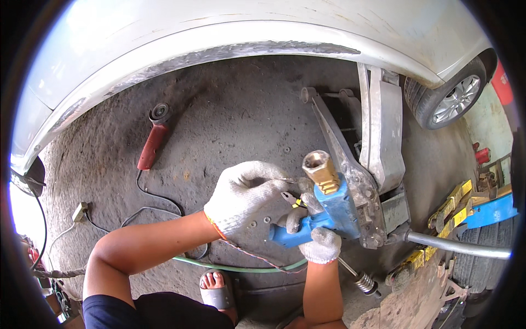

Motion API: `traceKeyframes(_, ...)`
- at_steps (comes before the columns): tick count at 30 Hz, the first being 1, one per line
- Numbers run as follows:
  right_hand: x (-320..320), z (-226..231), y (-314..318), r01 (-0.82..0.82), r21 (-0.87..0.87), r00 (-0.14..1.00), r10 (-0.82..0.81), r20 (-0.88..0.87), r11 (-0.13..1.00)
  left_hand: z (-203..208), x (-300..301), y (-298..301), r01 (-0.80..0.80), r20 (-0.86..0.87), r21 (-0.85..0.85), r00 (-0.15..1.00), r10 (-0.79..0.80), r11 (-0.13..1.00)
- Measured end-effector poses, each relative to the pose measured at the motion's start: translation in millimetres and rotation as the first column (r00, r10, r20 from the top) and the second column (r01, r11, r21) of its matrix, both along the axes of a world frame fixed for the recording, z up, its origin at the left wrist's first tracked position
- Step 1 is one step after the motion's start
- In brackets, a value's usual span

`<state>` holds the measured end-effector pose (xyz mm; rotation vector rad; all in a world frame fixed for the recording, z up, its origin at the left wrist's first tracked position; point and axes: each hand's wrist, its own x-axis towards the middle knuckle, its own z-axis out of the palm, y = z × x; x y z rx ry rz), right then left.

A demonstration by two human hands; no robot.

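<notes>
My right hand (321, 245), in a white knit glove, is closed around the handle of a blue gun-shaped tool (335, 211) with a brass threaded nozzle (322, 171) tilted upward. Pliers (294, 199) with black and yellow handles stick out beside the right-hand fingers; how they are held is partly hidden. My left hand (241, 194), also gloved, is closed in a pinch just left of the nozzle. Between its fingertips is a small grey metal piece (289, 180), its exact shape unclear. A metal rod with a spring-like end (366, 284) shows below the right hand.
Above stretches a white car's sill (219, 50), scraped to bare metal. A floor jack (382, 126) stands at right, its long handle (460, 247) reaching outward. A red angle grinder (152, 145), its cord, a green hose (235, 267) and small washers (267, 219) lie on the concrete.
</notes>
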<state>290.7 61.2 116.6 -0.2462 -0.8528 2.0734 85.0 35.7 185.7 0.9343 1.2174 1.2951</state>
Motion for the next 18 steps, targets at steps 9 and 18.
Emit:
traceKeyframes(9,12.2,-4.9,17.6,-0.060,0.154,0.980,0.087,-0.176,0.986,-118.6,-42.9,8.8,-0.159,0.317,-0.499,0.882,0.350,0.852)
traceKeyframes(18,21.9,-14.4,37.6,0.084,0.071,0.996,-0.084,0.006,0.994,-2.2,-16.3,73.8,-0.002,0.441,-0.209,0.892,0.096,0.978)
